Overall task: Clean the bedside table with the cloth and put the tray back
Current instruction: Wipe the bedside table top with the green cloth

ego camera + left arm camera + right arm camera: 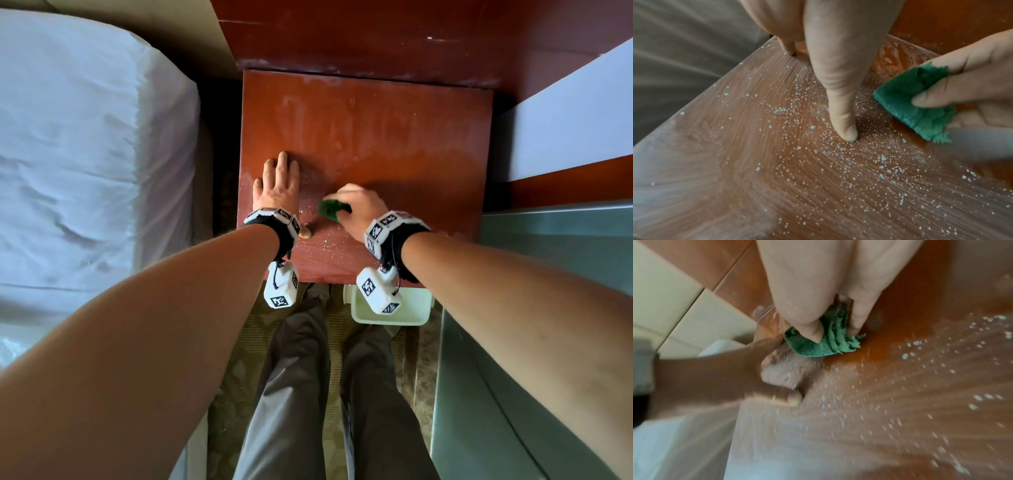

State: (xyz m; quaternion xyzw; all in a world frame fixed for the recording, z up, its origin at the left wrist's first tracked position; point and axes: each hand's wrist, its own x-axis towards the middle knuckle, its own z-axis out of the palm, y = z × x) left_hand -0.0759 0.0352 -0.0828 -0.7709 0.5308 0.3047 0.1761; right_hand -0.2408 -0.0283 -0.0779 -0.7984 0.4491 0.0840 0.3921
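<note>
The reddish-brown bedside table (394,137) carries scattered white crumbs (838,149) and pale smears, mostly on its near half. My right hand (359,209) grips a bunched green cloth (334,210) (916,104) (818,345) against the tabletop near the middle front. My left hand (279,181) lies flat on the table's left front part, fingers straight, thumb (844,126) pressed among the crumbs just left of the cloth. A pale cream tray (390,308) sits on the floor below the table's front edge, partly hidden by the right wrist camera.
A bed with white sheets (85,154) runs along the left. A second white bed (575,120) and a grey-green surface (548,342) are on the right. A dark wooden headboard panel (376,41) stands behind the table. My legs (325,394) stand on patterned carpet.
</note>
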